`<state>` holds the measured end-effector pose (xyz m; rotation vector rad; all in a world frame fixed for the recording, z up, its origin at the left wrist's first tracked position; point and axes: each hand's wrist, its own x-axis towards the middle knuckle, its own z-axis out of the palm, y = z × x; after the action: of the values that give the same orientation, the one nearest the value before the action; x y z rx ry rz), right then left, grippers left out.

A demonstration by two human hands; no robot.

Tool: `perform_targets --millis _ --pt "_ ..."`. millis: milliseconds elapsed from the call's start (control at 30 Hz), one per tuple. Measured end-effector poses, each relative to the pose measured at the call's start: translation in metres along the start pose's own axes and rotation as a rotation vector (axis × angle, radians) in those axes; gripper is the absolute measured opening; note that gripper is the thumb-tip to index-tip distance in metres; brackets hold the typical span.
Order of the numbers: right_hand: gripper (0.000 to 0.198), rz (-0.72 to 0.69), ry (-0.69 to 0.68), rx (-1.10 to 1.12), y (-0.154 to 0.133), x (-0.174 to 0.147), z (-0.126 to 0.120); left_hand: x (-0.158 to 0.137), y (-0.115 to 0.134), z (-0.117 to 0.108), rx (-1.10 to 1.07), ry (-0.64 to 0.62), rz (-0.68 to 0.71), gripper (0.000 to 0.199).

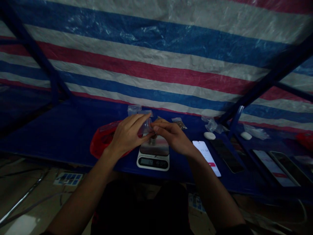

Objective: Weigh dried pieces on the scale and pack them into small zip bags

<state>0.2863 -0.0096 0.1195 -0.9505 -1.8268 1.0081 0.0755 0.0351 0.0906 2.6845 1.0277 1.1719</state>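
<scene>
Between my two hands, above a small digital scale (153,164), is a clear plastic zip bag (146,127). My left hand (128,132) is curved round the bag's left side, thumb underneath and fingers on top. My right hand (172,133) pinches the bag's right edge between thumb and fingers. Something small and brownish shows on the scale's metal plate (154,148) below my fingers; its kind is hard to make out. The scale's display is lit. Left of the scale lies an open red plastic bag (99,143), partly hidden by my left hand.
Behind the scale lie empty clear bags (134,109) and a small filled zip bag (179,122). On the right are a lit phone (206,158), a dark phone (227,156), a white case (209,135) and crumpled plastic (212,124). A striped tarp (156,68) backs the blue shelf (61,130).
</scene>
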Motion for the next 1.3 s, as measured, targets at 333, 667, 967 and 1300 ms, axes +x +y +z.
perform_targets --millis 333,667,967,1300 --pt "0.029 0.097 0.194 -0.077 0.039 -0.018 -0.004 -0.018 -0.016 -0.007 0.026 -0.169 -0.055 0.059" --pt "0.036 0.170 0.098 -0.216 0.085 -0.018 0.003 -0.016 -0.020 0.000 0.064 -0.476 -0.210 0.077" --pt "0.027 0.044 0.044 -0.416 0.066 -0.005 -0.002 -0.010 -0.018 0.004 0.043 -0.476 -0.152 0.070" --pt "0.020 -0.058 -0.153 -0.522 0.051 0.004 -0.006 -0.007 -0.014 0.010 -0.068 -0.447 -0.114 0.043"
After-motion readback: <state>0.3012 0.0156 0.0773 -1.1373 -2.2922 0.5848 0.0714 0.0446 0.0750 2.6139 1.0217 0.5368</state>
